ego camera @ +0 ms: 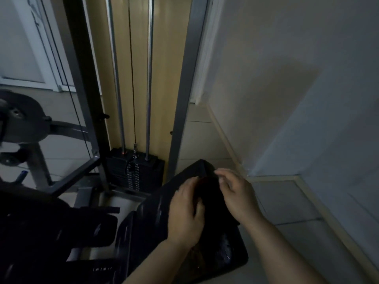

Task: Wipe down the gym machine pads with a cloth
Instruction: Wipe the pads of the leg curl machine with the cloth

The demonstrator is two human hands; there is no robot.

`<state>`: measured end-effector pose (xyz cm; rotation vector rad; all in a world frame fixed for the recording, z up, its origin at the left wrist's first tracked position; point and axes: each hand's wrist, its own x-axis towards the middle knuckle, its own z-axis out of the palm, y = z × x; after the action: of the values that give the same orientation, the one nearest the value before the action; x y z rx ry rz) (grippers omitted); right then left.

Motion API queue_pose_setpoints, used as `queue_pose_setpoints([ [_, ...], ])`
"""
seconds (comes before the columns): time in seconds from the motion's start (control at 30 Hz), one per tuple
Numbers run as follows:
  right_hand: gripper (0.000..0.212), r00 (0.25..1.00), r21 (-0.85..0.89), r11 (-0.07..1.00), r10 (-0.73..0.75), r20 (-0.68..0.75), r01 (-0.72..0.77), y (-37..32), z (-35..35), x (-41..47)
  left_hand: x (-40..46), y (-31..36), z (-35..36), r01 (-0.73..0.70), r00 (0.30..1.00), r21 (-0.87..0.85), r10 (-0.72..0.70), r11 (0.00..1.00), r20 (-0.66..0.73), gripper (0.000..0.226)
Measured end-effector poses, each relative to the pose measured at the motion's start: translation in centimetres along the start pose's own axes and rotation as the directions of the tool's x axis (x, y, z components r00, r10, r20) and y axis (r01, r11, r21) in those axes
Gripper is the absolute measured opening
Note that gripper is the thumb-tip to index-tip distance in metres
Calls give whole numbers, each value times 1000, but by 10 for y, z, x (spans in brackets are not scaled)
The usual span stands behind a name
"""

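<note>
No brand or label can be read; a row of small pale marks near the bottom edge of the machine is too blurred to make out.

The left hand [185, 210] lies on the black seat pad [155, 210], its fingers curled over a dark cloth [209, 193] and pressing it to the pad near the far end. The right hand [235, 193] is just beside it, over the pad's right edge, with its fingers bent and the fingertips [220, 174] pinching the cloth's upper edge at the pad's far corner. The cloth is bunched between the two hands, dark against the dark pad, so its outline is hard to trace.

Beyond the pad's far end stands the weight stack [135, 171], with two chrome guide rods [149, 78] and a thin cable [132, 78] rising from it inside a grey steel frame [184, 99]. A second black pad [51, 222] sits to the left. A pale wall [287, 89] meets the tiled floor [287, 201] on the right.
</note>
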<state>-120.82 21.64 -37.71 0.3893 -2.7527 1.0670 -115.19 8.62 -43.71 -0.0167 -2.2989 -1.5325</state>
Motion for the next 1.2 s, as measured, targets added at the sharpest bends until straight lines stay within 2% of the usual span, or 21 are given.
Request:
queue_pose_setpoints([
  [0.03,34,989,-83,989,-113,95,121,-2,4,3,2,-10,-6,9,998,81,-4,997,-56,52],
  [0.1,43,893,-280,888,-249,376,365,1,16,4,3,-25,-16,78,993,211,-57,974,-103,47],
  [0.13,50,836,-357,823,-232,497,441,5,21,3,3,-30,-20,100,991,253,-73,962,-113,45],
  [0.2,56,798,-445,765,-146,585,466,14,30,2,1,-38,-26,107,990,316,-72,943,-119,41],
  [0.33,45,836,-442,782,-178,519,440,22,48,25,0,-53,-32,128,988,367,-85,921,-133,39],
  [0.43,43,876,-486,785,-143,461,384,21,62,55,0,-58,-28,144,987,373,-108,916,-116,39],
  [0.6,45,922,-506,820,-65,381,267,19,74,84,0,-59,-11,215,973,387,-233,897,-2,46],
  [0.83,55,922,-461,873,35,385,160,19,40,-13,11,-60,-1,251,932,390,-329,886,150,58],
  [1.0,49,949,-556,816,32,315,157,19,22,-105,20,-59,3,284,910,298,-354,911,215,58],
  [1.1,53,948,-603,787,80,307,129,18,23,-121,20,-62,3,306,890,280,-378,910,256,58],
  [1.2,61,953,-592,792,45,301,149,21,29,-101,19,-62,5,296,882,278,-373,914,287,62],
])
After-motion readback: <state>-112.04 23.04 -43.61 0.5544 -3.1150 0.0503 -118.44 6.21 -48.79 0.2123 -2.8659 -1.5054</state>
